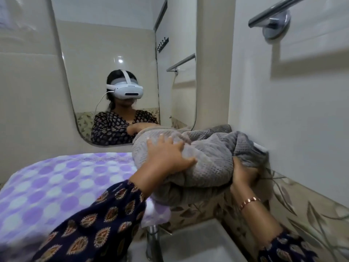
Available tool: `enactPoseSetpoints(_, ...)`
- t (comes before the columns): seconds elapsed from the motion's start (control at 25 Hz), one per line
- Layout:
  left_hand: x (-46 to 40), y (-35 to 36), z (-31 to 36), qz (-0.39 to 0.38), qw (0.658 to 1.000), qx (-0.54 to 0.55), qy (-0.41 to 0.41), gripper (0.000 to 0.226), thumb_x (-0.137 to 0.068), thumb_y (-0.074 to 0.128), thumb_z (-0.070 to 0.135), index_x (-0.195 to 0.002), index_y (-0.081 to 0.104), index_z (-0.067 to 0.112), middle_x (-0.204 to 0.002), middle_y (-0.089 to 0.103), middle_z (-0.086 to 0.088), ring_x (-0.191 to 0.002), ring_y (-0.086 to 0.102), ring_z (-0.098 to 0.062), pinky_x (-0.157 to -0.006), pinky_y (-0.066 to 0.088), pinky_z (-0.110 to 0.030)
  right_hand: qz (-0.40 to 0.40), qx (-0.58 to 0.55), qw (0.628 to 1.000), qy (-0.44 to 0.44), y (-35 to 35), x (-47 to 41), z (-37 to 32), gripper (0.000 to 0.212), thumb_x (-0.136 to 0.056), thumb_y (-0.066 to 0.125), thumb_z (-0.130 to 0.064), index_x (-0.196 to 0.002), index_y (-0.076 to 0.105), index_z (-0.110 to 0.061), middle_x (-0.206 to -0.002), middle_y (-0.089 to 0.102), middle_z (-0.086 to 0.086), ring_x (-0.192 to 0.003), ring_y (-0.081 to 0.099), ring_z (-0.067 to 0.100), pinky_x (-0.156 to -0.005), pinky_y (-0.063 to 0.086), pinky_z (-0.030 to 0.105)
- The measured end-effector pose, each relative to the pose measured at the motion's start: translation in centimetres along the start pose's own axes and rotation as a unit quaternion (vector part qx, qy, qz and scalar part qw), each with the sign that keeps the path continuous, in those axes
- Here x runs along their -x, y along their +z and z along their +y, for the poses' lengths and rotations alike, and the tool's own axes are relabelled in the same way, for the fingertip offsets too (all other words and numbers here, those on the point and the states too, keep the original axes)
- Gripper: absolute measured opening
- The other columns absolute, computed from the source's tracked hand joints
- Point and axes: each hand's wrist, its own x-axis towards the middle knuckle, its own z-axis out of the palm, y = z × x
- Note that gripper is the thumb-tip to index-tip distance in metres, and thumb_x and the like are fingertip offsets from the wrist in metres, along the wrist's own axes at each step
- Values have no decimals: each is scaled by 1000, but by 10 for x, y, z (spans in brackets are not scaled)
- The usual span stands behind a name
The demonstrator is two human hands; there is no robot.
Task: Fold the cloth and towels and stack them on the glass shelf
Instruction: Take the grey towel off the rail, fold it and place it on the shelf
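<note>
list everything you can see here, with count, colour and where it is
grey towel: one, grey, bundled at the wall below the mirror, between both hands
purple towel: one, lilac with white and purple dots, left, draped under the left arm
mirror: one, on the wall ahead
towel bar: one, chrome, upper right wall
tap: one, chrome, bottom centre
sink: one, grey, bottom centre
bracelet: one, copper-coloured, right wrist
left hand: fingers spread flat on top of the grey towel
right hand: under the grey towel's right side, fingers hidden
</note>
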Motion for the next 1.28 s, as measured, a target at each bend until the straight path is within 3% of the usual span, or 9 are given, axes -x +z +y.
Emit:
enactPoseSetpoints(0.12, -1, 14, -24, -92, 995, -18, -43, 85, -75, 42, 74, -146, 13, 36, -159, 8, -1, -146, 5, -27, -115, 5, -56, 52, 117, 972, -197, -8, 5, 1, 85, -64, 77, -15, -135, 37, 7, -135, 44, 30, -127, 43, 40, -105, 30, 39)
enactPoseSetpoints(0.28, -3, 20, -21, -106, 993, -37, -44, 97, -71, 49, 73, -147, 1, 36, -159, -5, -1, -146, -9, -29, -112, -4, -62, 22, 251, 828, -501, 1, 38, -27, 66, -77, 61, -30, -137, 44, -8, -143, 42, 20, -135, 34, 33, -113, 20, 41)
enactPoseSetpoints(0.44, -8, 23, -18, -122, 990, -40, -51, 106, -68, 53, 73, -147, -5, 34, -159, -11, 0, -145, -15, -30, -108, -6, -66, -341, 468, 705, -410, 49, 49, -42, 68, -85, 46, -61, -137, 44, -16, -144, 44, 8, -134, 38, 26, -113, 28, 47)
enactPoseSetpoints(0.56, -9, 25, -18, -135, 989, -35, -54, 110, -65, 55, 74, -147, -5, 32, -158, -16, 1, -144, -19, -30, -108, -7, -68, -354, 602, 615, -366, 57, 30, -17, 85, -80, 30, -76, -144, 34, -20, -152, 34, 5, -141, 27, 26, -116, 15, 48)
enactPoseSetpoints(0.8, -13, 29, -20, -149, 988, -5, -38, 112, -65, 55, 75, -147, -7, 32, -157, -18, 0, -143, -20, -30, -108, -9, -67, -256, 649, 618, -363, 40, -39, -24, 95, -76, 25, -81, -144, 34, -15, -152, 34, 8, -141, 29, 26, -117, 14, 45)
enactPoseSetpoints(0.96, -15, 33, -17, -156, 987, -10, -23, 111, -64, 54, 77, -147, -6, 34, -158, -14, 1, -144, -17, -29, -109, -8, -67, -391, 532, 719, -217, 22, -51, -6, 98, -69, 27, -83, -146, 30, -23, -153, 32, 0, -141, 31, 21, -117, 20, 38)
enactPoseSetpoints(1.04, -15, 34, -15, -150, 988, -16, -21, 111, -63, 53, 78, -147, -5, 34, -158, -13, 1, -145, -15, -28, -109, -7, -67, -434, 492, 736, -166, 15, -52, -18, 80, -79, 39, -72, -144, 36, -25, -147, 40, -4, -136, 38, 19, -113, 25, 32)
enactPoseSetpoints(1.2, -17, 35, -19, -139, 990, -12, -15, 107, -64, 48, 80, -148, -1, 34, -159, -8, 0, -146, -10, -27, -109, -5, -67, -440, 432, 736, -281, 1, -19, -43, 65, -84, 51, -56, -138, 45, -19, -144, 47, 1, -126, 47, 14, -105, 37, 29)
enactPoseSetpoints(1.28, -16, 34, -19, -118, 993, 9, -3, 108, -56, 38, 88, -147, 8, 37, -159, 1, 1, -147, -3, -25, -109, -3, -66, -520, 415, 668, -333, -5, 21, -42, 83, -73, 56, -67, -142, 36, -26, -148, 38, -6, -132, 36, 6, -110, 31, 29)
